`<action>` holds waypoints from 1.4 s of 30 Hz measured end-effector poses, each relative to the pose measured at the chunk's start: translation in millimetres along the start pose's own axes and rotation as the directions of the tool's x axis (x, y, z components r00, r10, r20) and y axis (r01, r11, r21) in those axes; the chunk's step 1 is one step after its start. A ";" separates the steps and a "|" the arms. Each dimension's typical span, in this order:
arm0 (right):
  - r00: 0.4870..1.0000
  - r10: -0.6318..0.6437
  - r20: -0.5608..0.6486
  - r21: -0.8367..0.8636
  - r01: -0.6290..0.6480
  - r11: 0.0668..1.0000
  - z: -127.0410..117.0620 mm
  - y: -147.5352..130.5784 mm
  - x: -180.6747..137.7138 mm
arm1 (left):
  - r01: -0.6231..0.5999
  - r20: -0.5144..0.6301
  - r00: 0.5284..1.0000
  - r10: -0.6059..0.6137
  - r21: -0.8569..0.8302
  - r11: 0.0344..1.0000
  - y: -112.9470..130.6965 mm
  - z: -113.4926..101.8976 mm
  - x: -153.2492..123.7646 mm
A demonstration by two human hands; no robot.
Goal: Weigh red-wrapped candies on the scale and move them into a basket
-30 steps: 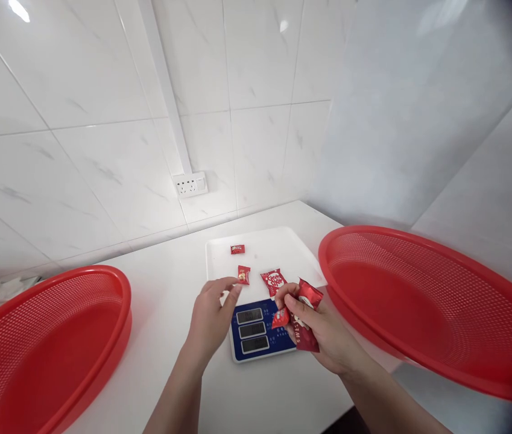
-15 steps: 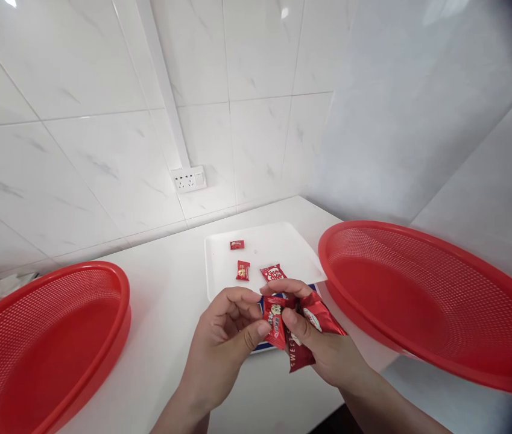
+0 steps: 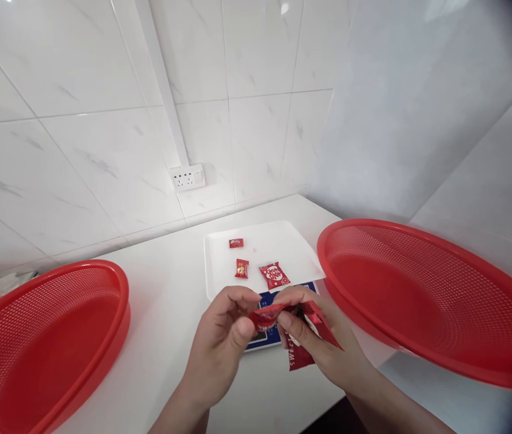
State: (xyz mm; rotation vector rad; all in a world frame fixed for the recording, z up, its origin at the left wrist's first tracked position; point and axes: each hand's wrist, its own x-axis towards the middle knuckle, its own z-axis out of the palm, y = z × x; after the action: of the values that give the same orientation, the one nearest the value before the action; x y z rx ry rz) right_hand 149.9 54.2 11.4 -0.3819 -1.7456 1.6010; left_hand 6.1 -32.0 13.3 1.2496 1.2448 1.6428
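Left hand (image 3: 217,345), lower centre: curled by edge of small packet (image 3: 265,312), can't tell if it grips. Right hand (image 3: 316,337), lower right of centre: pinches that packet plus a larger packet (image 3: 300,358); crowded fingers could let one slip.

Red packets (image 3: 274,275), red mesh baskets (image 3: 386,295), blue panel (image 3: 268,298), grey-veined white tiles (image 3: 265,138)

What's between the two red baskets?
In the head view: a scale bearing three red packets, plus the left hand and right hand gripping more packets.
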 end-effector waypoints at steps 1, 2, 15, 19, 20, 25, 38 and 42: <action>1.000 0.025 -0.002 -0.008 -0.025 1.000 -0.1 0.3 0.1 | -0.001 -0.007 1.000 0.002 0.108 0.994 0.6 0.8 -0.8; 0.999 0.047 -0.004 -0.014 -0.047 0.999 -0.4 1.1 0.5 | 0.019 -0.017 1.000 -0.016 0.209 0.978 1.2 1.7 -1.2; 0.905 0.417 -0.087 0.242 -0.387 0.890 -3.3 28.5 2.4 | 0.025 -0.173 0.973 0.150 0.730 0.683 -51.5 -20.9 34.2; 0.901 0.417 -0.120 0.258 -0.377 0.890 -6.0 32.7 0.6 | 0.030 -0.160 0.978 0.133 0.743 0.669 -56.6 -25.1 37.5; 0.900 0.415 -0.135 0.267 -0.370 0.890 -6.4 33.8 0.9 | 0.025 -0.154 0.979 0.133 0.740 0.672 -52.6 -23.1 35.9; 0.920 0.339 -0.198 0.304 -0.271 0.913 -5.2 35.1 4.9 | 0.051 0.025 0.997 -0.078 0.549 0.835 -20.3 -1.2 19.2; 0.955 0.135 -0.265 0.076 -0.119 0.990 -3.1 13.0 -5.2 | 0.162 0.017 0.987 -0.162 -0.029 0.986 -0.9 5.0 2.1; 0.979 0.139 -0.147 0.097 -0.126 0.987 -3.9 9.3 -4.5 | 0.156 0.069 0.987 -0.147 -0.147 0.977 5.1 -3.0 -0.9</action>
State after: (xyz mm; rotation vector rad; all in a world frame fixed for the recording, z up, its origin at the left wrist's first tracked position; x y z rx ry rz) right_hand 153.3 55.8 1.1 -0.5746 -1.5567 1.6883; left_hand 3.5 -35.0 17.7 1.0752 1.1287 1.5493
